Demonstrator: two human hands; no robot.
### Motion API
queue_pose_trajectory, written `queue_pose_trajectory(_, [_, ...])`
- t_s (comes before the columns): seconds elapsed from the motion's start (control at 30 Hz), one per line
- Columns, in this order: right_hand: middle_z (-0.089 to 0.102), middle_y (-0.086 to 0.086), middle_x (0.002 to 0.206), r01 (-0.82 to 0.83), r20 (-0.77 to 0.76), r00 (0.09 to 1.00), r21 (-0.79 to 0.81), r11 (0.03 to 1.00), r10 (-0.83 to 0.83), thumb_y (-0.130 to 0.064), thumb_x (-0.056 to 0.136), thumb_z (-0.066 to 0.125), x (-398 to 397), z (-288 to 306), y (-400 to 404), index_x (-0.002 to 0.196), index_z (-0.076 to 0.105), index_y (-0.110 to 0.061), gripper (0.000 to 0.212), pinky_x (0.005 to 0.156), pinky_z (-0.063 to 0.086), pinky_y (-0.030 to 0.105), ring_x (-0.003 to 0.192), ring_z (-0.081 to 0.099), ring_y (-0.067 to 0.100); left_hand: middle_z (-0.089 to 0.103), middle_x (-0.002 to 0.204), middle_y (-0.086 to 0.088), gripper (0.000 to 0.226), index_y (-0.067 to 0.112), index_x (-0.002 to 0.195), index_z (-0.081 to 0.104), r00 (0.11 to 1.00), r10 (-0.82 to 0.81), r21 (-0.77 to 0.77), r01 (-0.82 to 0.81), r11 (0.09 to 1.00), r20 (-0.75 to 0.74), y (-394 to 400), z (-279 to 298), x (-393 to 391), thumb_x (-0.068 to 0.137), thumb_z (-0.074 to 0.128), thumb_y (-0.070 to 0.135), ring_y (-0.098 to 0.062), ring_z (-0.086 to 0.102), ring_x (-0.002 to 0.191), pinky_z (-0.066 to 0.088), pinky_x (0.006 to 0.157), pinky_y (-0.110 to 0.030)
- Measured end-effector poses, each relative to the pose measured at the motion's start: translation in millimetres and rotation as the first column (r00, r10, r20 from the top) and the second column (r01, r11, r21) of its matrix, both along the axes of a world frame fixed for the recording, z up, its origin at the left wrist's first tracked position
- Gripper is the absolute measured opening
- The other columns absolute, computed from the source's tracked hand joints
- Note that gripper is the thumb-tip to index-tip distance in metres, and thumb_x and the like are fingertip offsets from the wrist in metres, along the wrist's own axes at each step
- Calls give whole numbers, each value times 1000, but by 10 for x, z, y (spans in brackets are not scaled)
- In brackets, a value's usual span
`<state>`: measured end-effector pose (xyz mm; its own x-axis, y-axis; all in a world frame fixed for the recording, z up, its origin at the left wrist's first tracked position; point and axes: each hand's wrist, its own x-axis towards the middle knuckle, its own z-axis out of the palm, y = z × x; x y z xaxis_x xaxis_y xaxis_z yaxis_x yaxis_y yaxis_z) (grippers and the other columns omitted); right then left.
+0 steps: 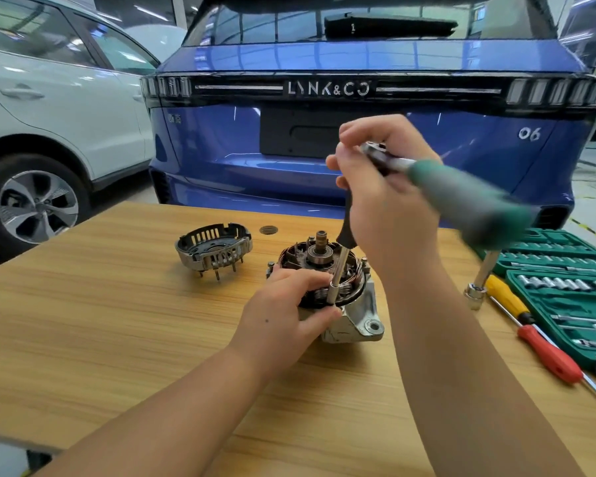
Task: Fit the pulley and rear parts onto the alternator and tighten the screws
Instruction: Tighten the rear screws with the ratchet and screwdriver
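The alternator stands on the wooden table with its copper windings and shaft bearing facing up. My left hand grips its near left side, fingers pinching the socket at the foot of a silver extension bar set upright on the rim. My right hand holds the head of a ratchet at the top of that bar. The ratchet's green handle sticks out to the right and is blurred. The separate rear cover lies on the table to the left.
A green socket-set case lies open at the right edge, with a red and yellow screwdriver and a second ratchet with a socket beside it. A blue car and a white car stand behind the table.
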<state>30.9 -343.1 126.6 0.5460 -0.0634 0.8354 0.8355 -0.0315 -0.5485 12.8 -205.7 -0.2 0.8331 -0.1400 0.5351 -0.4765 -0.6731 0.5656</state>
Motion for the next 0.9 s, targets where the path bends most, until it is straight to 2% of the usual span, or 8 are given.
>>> queue_pose_trajectory(0.1, [56, 0, 88, -46, -20, 999, -229, 972, 42, 1, 84, 49, 54, -9, -26, 92, 60, -26, 30, 71, 43, 35, 79, 54, 21, 59, 108, 23, 42, 34, 122, 65, 1000, -3, -9, 3, 1000, -6, -3, 0, -6, 82, 78, 38, 5, 53, 106, 40, 87, -4])
queue_pose_trajectory(0.23, [59, -4, 78, -409, -249, 889, -47, 912, 385, -22, 92, 44, 2, 29, -81, 95, 68, -25, 25, 68, 47, 38, 71, 55, 18, 58, 106, 24, 42, 33, 122, 65, 1000, 0, -10, 0, 1000, -2, -6, 9, -17, 82, 79, 37, 6, 52, 106, 39, 87, -4])
queue_pose_trajectory(0.37, [60, -10, 70, -217, -165, 964, -36, 975, 209, -30, 93, 65, -40, 37, -47, 99, 66, -24, 8, 60, 48, 29, 62, 55, 13, 63, 111, 19, 44, 32, 124, 66, 1000, -9, -10, 9, 1000, 2, -6, 7, -16, 82, 79, 36, 7, 52, 108, 37, 87, -1])
queue_pose_trajectory(0.47, [61, -9, 67, -16, -227, 973, 98, 995, 38, -25, 88, 75, -59, 27, 32, 104, 62, -24, 21, 54, 47, 26, 55, 52, 11, 63, 111, 17, 45, 30, 124, 66, 1000, -4, -21, 4, 1000, 6, -9, 7, -17, 82, 80, 36, 7, 51, 108, 36, 89, 0])
queue_pose_trajectory(0.6, [66, -2, 72, -336, -438, 693, 506, 794, 573, -23, 93, 68, -93, 122, 8, 112, 59, -13, 23, 61, 47, 25, 60, 55, 12, 64, 111, 16, 43, 30, 123, 66, 1000, -5, -14, 5, 1000, 5, -12, 11, -17, 83, 79, 35, 6, 50, 109, 36, 90, -1])
queue_pose_trajectory(0.73, [64, -5, 73, -423, -443, 527, 603, 676, 725, -22, 83, 68, -96, 142, -44, 89, 59, -17, 11, 71, 45, 25, 67, 57, 13, 64, 110, 18, 41, 31, 122, 67, 1000, -16, -28, 16, 999, 2, -14, 8, -17, 83, 79, 34, 5, 52, 110, 38, 90, -4])
queue_pose_trajectory(0.83, [62, -1, 79, -464, -309, 646, 567, 680, 698, -8, 78, 75, -76, 115, -33, 80, 56, -20, 23, 75, 47, 32, 75, 59, 17, 66, 112, 14, 42, 30, 123, 67, 1000, -11, -23, 12, 1000, 9, -16, 6, -12, 83, 79, 33, 3, 53, 110, 39, 89, -4])
queue_pose_trajectory(0.9, [66, 2, 92, -279, -205, 908, 354, 893, 365, -4, 83, 72, -38, 49, -10, 75, 58, -20, 23, 83, 53, 43, 87, 66, 26, 65, 113, 14, 43, 29, 124, 66, 1000, -5, -29, 5, 1000, 10, -19, 1, -14, 83, 79, 34, 2, 54, 111, 42, 93, -10])
